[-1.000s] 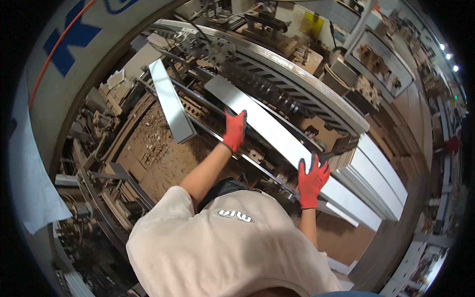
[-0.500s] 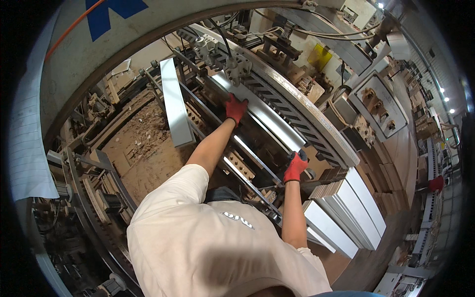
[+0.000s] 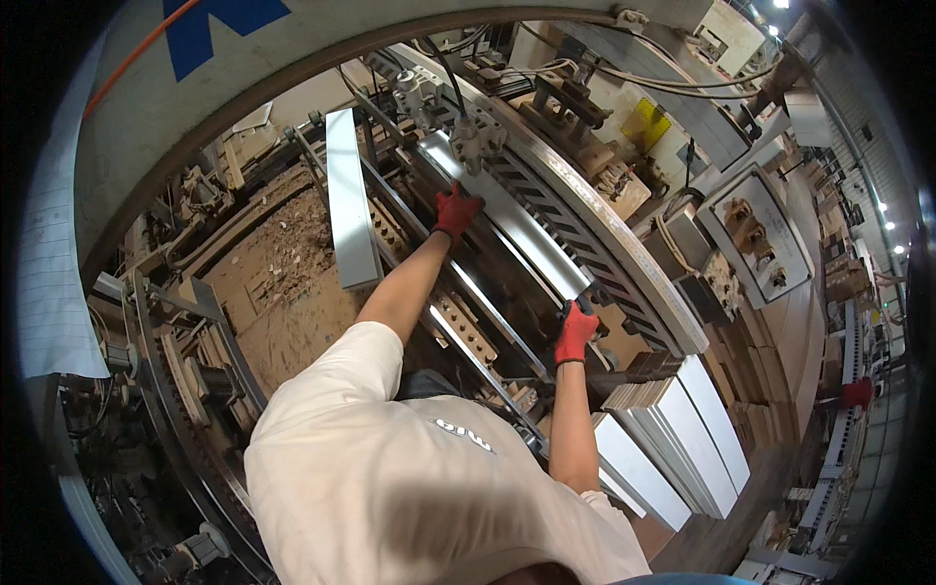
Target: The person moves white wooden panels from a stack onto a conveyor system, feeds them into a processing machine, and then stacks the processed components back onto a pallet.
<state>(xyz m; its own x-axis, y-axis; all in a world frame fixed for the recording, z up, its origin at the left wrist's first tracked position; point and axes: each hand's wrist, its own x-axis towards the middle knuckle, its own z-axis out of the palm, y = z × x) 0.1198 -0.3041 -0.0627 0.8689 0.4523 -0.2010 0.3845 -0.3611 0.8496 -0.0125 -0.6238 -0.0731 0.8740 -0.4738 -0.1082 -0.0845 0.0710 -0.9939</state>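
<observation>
A long, glossy white panel (image 3: 531,232) lies along the machine's bed, slanting from the upper middle down to the right. My left hand (image 3: 456,211), in a red glove, is at its near edge with the fingers bent against it. My right hand (image 3: 575,332), in a red glove with dark fingertips, closes on the panel's right end corner. Part of each hand's grip is hidden beneath the panel. Just beyond my left hand, a metal clamp head (image 3: 476,141) stands over the panel.
Another white panel (image 3: 351,205) rests across the rails to the left. Stacked white panels (image 3: 673,444) stand at my right, near my forearm. A striped guide beam (image 3: 585,244) runs behind the work. Metal rails (image 3: 487,302) cross in front, and debris (image 3: 283,244) covers the left floor.
Both hands and the panel between them have shifted slightly left and toward me relative to the machine. The view has turned a little. The panel on the left rails stays put.
</observation>
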